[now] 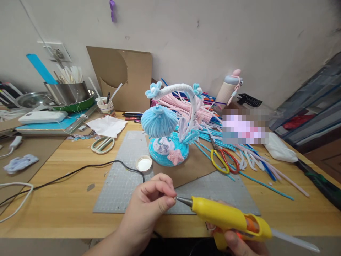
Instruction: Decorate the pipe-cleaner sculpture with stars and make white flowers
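Observation:
My left hand (pixel 151 202) is closed in a pinch, thumb against forefinger. A tiny pale speck shows at its fingertips, too small to name. The metal nozzle of a yellow glue gun (pixel 221 213) meets those fingertips. My right hand (pixel 239 245), partly cut off by the lower edge, is wrapped round the gun's handle. A translucent glue stick (pixel 295 240) juts from the gun's back. Beyond my hands stands a blue pipe-cleaner lamp (pixel 159 122) with a shell-shaped shade, a white arched stem and a pink starfish (pixel 176 156) on its base. Beside it sits a small round cap (pixel 144 164) with white contents.
A grey cutting mat (pixel 117 188) and brown cardboard lie under the lamp. Scissors with red and yellow handles (pixel 225 161) rest among loose pipe cleaners (pixel 266 185) at right. Green-handled scissors (pixel 103 145), a white tissue (pixel 108 125) and a black cable (pixel 80 170) lie leftward.

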{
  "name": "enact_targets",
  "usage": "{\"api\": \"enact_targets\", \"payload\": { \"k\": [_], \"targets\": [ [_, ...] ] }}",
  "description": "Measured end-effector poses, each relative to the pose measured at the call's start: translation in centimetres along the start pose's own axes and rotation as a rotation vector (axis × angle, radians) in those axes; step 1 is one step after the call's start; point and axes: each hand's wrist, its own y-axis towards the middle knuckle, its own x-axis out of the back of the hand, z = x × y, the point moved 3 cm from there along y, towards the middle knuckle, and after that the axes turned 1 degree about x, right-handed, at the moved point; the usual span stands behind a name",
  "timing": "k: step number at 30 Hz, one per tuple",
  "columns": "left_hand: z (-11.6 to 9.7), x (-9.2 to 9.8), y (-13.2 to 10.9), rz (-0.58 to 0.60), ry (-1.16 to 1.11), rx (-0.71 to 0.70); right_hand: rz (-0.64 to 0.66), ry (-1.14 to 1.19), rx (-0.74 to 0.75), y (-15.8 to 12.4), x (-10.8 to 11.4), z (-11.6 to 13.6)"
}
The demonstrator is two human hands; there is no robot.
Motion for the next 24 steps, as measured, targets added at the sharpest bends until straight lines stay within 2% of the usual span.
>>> {"api": "enact_targets", "payload": {
  "k": [5, 10, 15, 24],
  "targets": [
    [-0.1, 0.0, 0.1, -0.013, 0.004, -0.006, 0.064, -0.090, 0.062, 1.3, -0.5, 1.7],
    [0.1, 0.0, 0.1, -0.039, -0.017, -0.001, 0.098, -0.098, 0.064, 1.2, -0.5, 1.4],
    [0.4, 0.2, 0.1, -0.046, -0.038, -0.001, 0.033, -0.041, 0.036, 1.1, -0.6, 1.2],
    [0.5, 0.1, 0.3, -0.059, -0.012, 0.010, 0.030, -0.022, 0.026, 1.1, -0.4, 1.0]
  ]
}}
